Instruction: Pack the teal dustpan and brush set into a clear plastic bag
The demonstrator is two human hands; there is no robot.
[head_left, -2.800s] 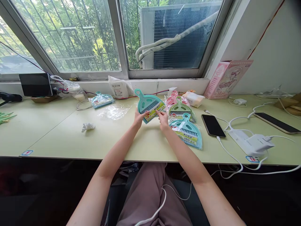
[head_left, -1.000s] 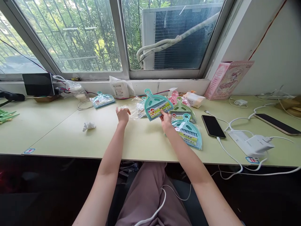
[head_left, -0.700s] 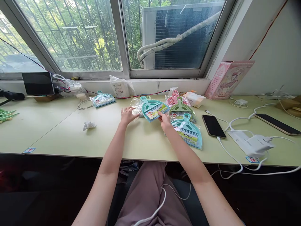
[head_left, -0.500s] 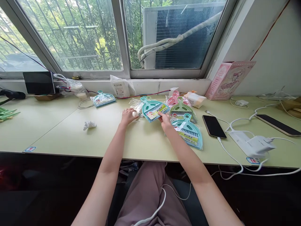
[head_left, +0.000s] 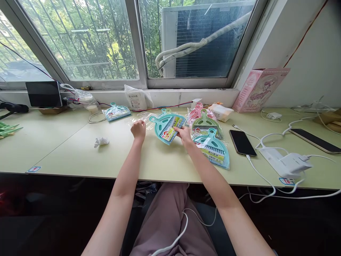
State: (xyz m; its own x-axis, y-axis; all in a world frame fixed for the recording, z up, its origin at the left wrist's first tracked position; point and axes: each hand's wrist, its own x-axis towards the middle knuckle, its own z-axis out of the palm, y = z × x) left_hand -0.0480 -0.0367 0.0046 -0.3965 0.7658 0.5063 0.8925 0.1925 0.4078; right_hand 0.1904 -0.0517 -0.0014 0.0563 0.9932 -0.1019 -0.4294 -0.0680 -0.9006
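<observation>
My right hand (head_left: 183,134) pinches the right-hand edge of a teal mini dustpan and brush set (head_left: 165,128), which has a yellow printed card across its bristles. The set is tilted, its handle pointing left. Left of that handle, my left hand (head_left: 138,129) is closed in a fist on a clear plastic bag (head_left: 147,116), which spreads out behind the knuckles. Another green handle (head_left: 166,111) shows behind the held set; the rest of that piece is hidden. Close by on the right lie bagged sets in pink (head_left: 197,111), green (head_left: 204,122) and teal (head_left: 213,147).
Another bagged blue set (head_left: 116,112) lies at the back left, near crumpled white tissue (head_left: 101,142). To the right are a phone (head_left: 242,143) on a cable, a white power strip (head_left: 277,161) and a second phone (head_left: 315,141). A pink box (head_left: 261,90) stands by the window.
My left hand has moved left and closed into a fist, drawing the clear plastic with it. The held set has shifted slightly left and turned, its handle now pointing left.
</observation>
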